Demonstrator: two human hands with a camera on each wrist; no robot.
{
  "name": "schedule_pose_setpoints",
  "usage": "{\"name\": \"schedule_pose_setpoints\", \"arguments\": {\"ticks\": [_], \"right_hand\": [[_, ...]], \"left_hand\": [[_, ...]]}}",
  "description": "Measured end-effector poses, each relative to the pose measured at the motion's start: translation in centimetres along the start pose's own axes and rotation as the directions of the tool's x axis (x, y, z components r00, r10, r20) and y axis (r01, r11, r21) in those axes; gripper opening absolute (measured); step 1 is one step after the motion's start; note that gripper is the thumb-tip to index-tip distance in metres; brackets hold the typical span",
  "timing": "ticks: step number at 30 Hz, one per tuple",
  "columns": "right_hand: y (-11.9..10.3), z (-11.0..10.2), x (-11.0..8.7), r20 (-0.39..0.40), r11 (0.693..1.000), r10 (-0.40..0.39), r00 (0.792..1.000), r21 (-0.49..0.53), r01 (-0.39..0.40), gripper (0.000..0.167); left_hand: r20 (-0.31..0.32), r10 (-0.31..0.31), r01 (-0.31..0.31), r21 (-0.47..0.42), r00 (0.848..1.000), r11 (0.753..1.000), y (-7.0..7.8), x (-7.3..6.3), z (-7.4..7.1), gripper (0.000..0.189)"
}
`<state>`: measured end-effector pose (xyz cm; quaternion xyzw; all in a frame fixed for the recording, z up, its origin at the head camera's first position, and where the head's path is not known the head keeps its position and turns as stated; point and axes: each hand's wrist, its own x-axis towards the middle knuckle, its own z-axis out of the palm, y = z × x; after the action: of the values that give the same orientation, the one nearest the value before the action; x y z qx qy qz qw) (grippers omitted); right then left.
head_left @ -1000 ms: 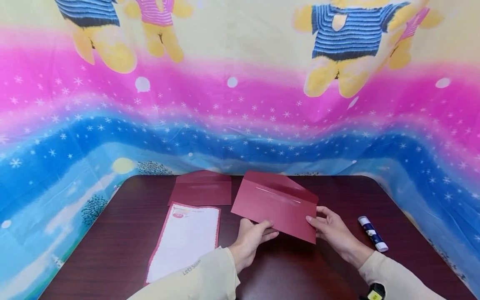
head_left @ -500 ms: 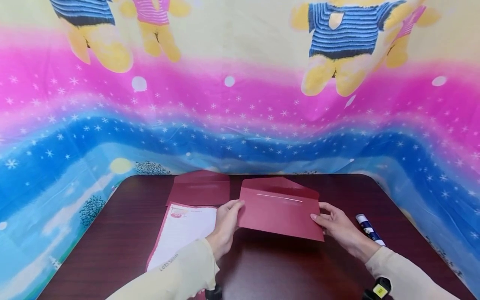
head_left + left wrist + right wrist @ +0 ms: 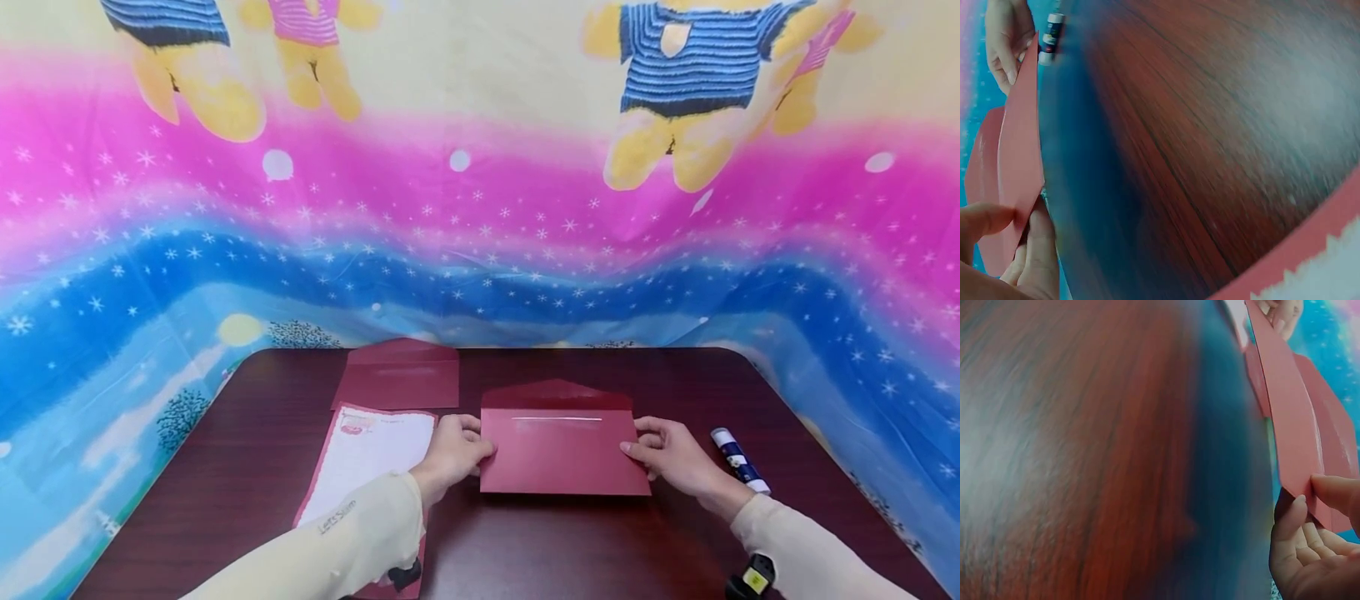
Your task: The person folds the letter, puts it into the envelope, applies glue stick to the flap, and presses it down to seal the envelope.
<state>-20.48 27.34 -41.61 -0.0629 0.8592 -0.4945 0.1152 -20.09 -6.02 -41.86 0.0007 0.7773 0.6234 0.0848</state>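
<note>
A dark red envelope [image 3: 562,458], its flap raised at the back, is held level between both hands over the middle of the table. My left hand [image 3: 455,454] pinches its left end, thumb on the front face and fingers behind. At the other end my right hand [image 3: 678,457] pinches it the same way. Both wrist views show thumb and fingers on opposite faces of the envelope [image 3: 1022,137], [image 3: 1291,419]. Left of it lies a white letter sheet [image 3: 367,462] with a red border, partly covered by the left forearm.
A second red envelope [image 3: 401,385] lies flap-up at the back left of the dark wooden table [image 3: 570,550]. To the right of my right hand is a glue stick [image 3: 740,461]. A printed cloth [image 3: 450,208] hangs behind the table's far edge.
My left hand has gone from the envelope's lower edge to its left end. The envelope has turned from tilted to level and come lower and nearer.
</note>
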Motion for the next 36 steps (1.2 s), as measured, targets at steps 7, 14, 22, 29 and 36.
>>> {"name": "schedule_pose_setpoints", "arguments": {"ticks": [7,14,22,29,36], "right_hand": [[0.8,0.5,0.3,0.012,0.994,0.022,1.000,-0.105,-0.020,0.048],[1.2,1.0,0.6,0.012,0.980,0.017,1.000,-0.196,-0.015,0.047],[1.3,1.7,0.8,-0.042,0.941,0.008,0.999,-0.338,-0.022,0.038],[1.2,1.8,1.0,-0.099,0.891,0.023,0.995,-0.449,-0.066,0.043],[1.0,1.8,1.0,-0.114,0.842,0.030,0.993,-0.532,-0.086,0.042]], "left_hand": [[-0.001,-0.008,0.008,0.238,1.000,0.971,-0.8,0.2,-0.2,0.012],[0.020,-0.025,0.014,0.452,0.999,0.892,-1.2,-0.3,-0.2,0.027],[0.018,-0.007,-0.005,0.608,1.000,0.794,-1.2,0.1,-0.3,0.037],[0.031,0.047,-0.054,0.747,0.998,0.662,-1.4,0.8,0.0,0.046],[0.059,0.138,-0.127,0.819,0.989,0.560,-1.2,0.4,0.5,0.045]]}}
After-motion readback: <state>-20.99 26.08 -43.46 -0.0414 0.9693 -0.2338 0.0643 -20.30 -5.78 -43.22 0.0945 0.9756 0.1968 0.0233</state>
